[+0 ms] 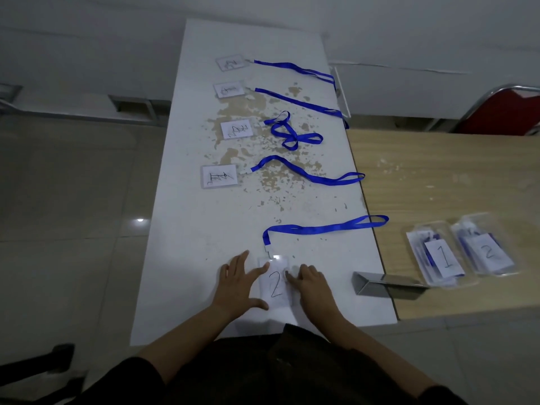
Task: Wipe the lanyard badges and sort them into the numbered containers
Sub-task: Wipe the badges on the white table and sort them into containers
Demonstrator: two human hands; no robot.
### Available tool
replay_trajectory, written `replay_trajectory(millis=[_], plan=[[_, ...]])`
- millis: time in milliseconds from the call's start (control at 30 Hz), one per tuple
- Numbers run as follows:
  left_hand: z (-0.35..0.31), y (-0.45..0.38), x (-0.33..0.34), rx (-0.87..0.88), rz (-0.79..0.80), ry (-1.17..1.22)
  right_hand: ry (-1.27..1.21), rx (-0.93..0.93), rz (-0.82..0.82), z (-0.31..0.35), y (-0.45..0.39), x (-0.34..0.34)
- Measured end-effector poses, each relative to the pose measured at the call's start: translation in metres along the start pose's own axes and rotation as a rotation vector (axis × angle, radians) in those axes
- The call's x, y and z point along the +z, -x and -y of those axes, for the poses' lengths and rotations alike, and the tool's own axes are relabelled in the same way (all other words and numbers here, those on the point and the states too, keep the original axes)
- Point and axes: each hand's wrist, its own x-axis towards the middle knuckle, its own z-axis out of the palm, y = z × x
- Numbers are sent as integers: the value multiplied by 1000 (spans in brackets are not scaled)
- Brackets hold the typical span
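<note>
On the white worktop (204, 258) the badge marked 2 (274, 283) lies between both hands, long axis pointing away. The left hand (238, 285) presses flat, fingers spread; the right hand (311, 283) rests curled at its edge. The container marked 2 (486, 249) sits well right, nearer the right hand.
</note>
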Motion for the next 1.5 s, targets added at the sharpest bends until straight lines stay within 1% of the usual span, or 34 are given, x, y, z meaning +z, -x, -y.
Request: replay_trajectory(millis=[100,133,167,233,267,300,400,433,467,533,567,600,700,733,767,800,867,900,933,1000,1033,1067,1100,1200,1233,1367,1400,1433,1500], plan=[[2,0,0,6,0,-9,-35,-182,114,9,14,9],[3,-1,0,8,4,-7,-20,-195,100,7,16,6],[3,-1,0,9,8,0,-15,-150,64,3,13,4],[3,-1,-1,5,15,12,-37,14,21,-2,-1,-5],[3,-2,-2,2,20,10,-32,39,17,-1,-4,-5],[2,-2,-2,-1,27,0,-16,-8,17,1,-3,0],[0,-2,-2,-12,32,-35,-11,-261,173,7,17,12],[0,-1,-2,-14,34,-32,5,-280,160,4,18,13],[-1,-1,-3,-15,34,-21,8,-257,123,0,13,12],[-3,0,-4,-17,25,1,8,-72,47,-2,-3,4],[-4,1,-5,-20,22,7,2,-15,68,1,-11,1],[-5,2,-7,-23,20,8,6,-33,102,4,-13,4],[-5,3,-9,-33,12,-8,28,-268,166,13,-1,15],[-5,3,-10,-33,16,-11,47,-320,169,11,3,16],[-5,2,-10,-31,24,-11,71,-313,147,9,0,13],[-5,2,-10,-29,32,-12,81,-259,101,4,-5,12],[-5,1,-11,-27,43,-23,64,-86,102,4,-18,1],[-5,1,-12,-26,47,-32,72,-38,105,5,-23,2],[-4,1,-12,-24,48,-41,54,-43,99,9,-24,6],[-4,0,-13,-19,45,-57,4,-191,142,17,-10,9],[-3,0,-13,-15,47,-61,31,-277,141,16,-1,11],[-3,1,-13,-12,52,-59,60,-321,129,11,5,14],[-2,1,-12,-11,54,-53,71,-300,126,6,8,12],[-3,2,-12,-10,45,-39,39,-54,56,-1,-7,-1],[-4,2,-13,-11,46,-42,36,-15,64,0,-13,1],[-5,3,-14,-26,50,-37,15,-284,176,17,2,16],[-5,3,-14,-27,52,-28,20,-306,178,14,8,18],[-6,3,-13,-28,50,-20,32,-266,165,10,7,18],[-6,4,-13,-30,45,-14,78,-99,98,6,-10,10]])
